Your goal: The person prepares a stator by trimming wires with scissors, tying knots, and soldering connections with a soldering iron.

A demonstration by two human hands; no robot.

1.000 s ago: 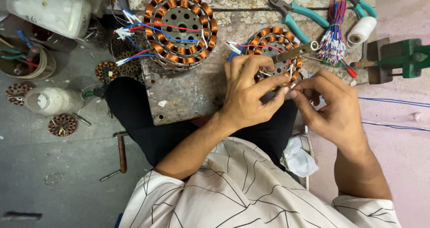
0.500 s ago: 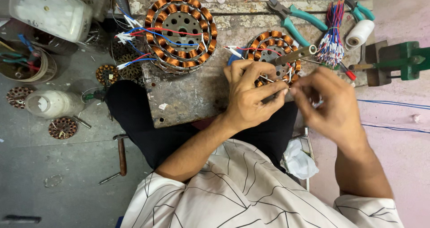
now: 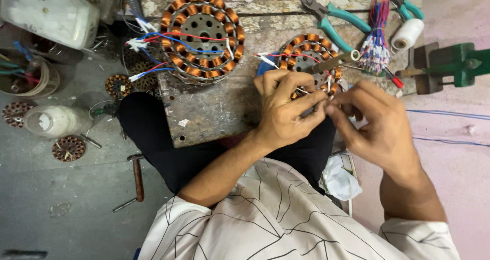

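A small copper-wound stator [image 3: 306, 53] lies on the worn wooden work board [image 3: 219, 107], with red, white and blue leads. My left hand [image 3: 286, 109] covers its near edge and pinches its thin wires between thumb and fingers. My right hand [image 3: 375, 122] meets it from the right, fingertips pinched on the same wires. A pair of scissors [image 3: 332, 63] rests across the stator. A larger copper-wound stator [image 3: 204, 32] with red and blue leads sits to the left on the board.
Green-handled pliers [image 3: 337, 20], a bundle of coloured wires [image 3: 375, 45], a white thread spool [image 3: 407, 35] and a green vise [image 3: 454, 63] lie at the back right. On the floor at left are a white jar [image 3: 53, 121], rotor cores [image 3: 69, 148] and a hammer [image 3: 137, 175].
Both hands have shifted slightly on the small stator's wires; the right hand has come closer to the left. Nothing else has moved.
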